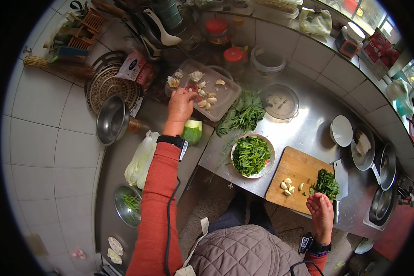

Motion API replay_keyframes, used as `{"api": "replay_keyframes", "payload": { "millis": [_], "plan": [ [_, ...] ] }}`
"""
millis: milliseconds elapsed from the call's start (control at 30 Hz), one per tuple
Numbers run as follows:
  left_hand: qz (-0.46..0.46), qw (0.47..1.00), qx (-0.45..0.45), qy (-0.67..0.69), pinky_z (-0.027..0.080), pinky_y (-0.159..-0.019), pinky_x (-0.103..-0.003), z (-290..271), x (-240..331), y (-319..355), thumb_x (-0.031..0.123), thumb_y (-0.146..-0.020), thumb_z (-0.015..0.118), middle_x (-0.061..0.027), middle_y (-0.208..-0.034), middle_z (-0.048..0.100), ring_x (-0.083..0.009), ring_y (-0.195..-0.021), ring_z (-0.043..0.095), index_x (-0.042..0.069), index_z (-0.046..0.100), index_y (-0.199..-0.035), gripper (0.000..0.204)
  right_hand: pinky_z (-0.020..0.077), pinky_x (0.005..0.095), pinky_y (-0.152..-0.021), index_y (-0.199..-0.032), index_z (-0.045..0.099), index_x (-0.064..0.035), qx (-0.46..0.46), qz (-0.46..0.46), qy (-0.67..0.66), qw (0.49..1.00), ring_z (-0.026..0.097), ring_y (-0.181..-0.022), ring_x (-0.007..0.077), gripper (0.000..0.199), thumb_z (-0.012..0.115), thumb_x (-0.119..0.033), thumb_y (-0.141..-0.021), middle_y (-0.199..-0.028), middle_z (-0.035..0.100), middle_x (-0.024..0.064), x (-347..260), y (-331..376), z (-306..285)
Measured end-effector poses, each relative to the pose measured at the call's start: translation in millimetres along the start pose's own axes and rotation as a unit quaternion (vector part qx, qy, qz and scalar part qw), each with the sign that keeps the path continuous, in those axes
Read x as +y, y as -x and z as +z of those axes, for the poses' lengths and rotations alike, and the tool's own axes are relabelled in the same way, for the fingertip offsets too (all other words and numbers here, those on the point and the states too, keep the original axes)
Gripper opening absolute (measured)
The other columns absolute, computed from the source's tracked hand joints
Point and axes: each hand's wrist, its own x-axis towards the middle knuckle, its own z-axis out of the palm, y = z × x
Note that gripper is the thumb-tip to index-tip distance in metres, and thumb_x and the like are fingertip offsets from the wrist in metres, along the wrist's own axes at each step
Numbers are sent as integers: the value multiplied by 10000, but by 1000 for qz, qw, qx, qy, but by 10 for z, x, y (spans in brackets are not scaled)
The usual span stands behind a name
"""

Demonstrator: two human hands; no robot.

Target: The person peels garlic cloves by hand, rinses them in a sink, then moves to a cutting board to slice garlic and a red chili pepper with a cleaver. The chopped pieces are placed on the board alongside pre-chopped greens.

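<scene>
My left hand point(181, 102) reaches over a clear plastic tray point(226, 102) of garlic, its fingers bent down and closed beside a small red thing. What they hold, if anything, is hidden. Garlic bulbs point(197, 76) and several loose cloves point(210, 100) lie in the tray. My right hand point(321, 210) is loosely curled at the near edge of a wooden cutting board point(290, 172), with nothing visible in it. Several peeled garlic cloves point(287, 186) and a heap of chopped greens point(327, 184) are on the board. A cleaver point(341, 177) lies along its right side.
A bowl of cut green stems point(251, 155) stands left of the board, near leafy greens point(243, 112). Below my left forearm are a napa cabbage point(141, 158), a cut green gourd point(192, 132) and a metal bowl point(128, 216). Pans point(364, 154) and a white bowl point(341, 130) stand at right.
</scene>
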Motion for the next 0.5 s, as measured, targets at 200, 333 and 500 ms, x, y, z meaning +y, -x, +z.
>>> {"api": "replay_keyframes", "payload": {
  "millis": [200,333,500],
  "plan": [
    [28,999,6,17,505,-812,-402,87,45,-71,65,-724,732,-62,-915,592,-297,-926,575,136,713,-872,166,546,333,-875,-1079,614,-46,-3,9,-8,1000,684,-941,200,215,553,-243,-1018,-1018,691,102,45,-91,153],
    [31,999,-14,34,503,-802,-410,60,36,-122,63,-720,741,-65,-919,592,-302,-922,574,112,693,-840,138,544,335,-878,-1078,615,-46,5,8,12,1000,682,-946,200,216,547,-243,-1020,-1022,691,102,55,-103,210],
    [69,994,6,79,503,-782,-399,-110,32,-128,67,-772,714,-83,-907,638,-304,-888,604,79,665,-883,121,538,334,-882,-1079,615,-49,-15,7,0,1000,677,-942,191,217,542,-246,-1022,-1024,690,98,76,-109,271]
  ]
}}
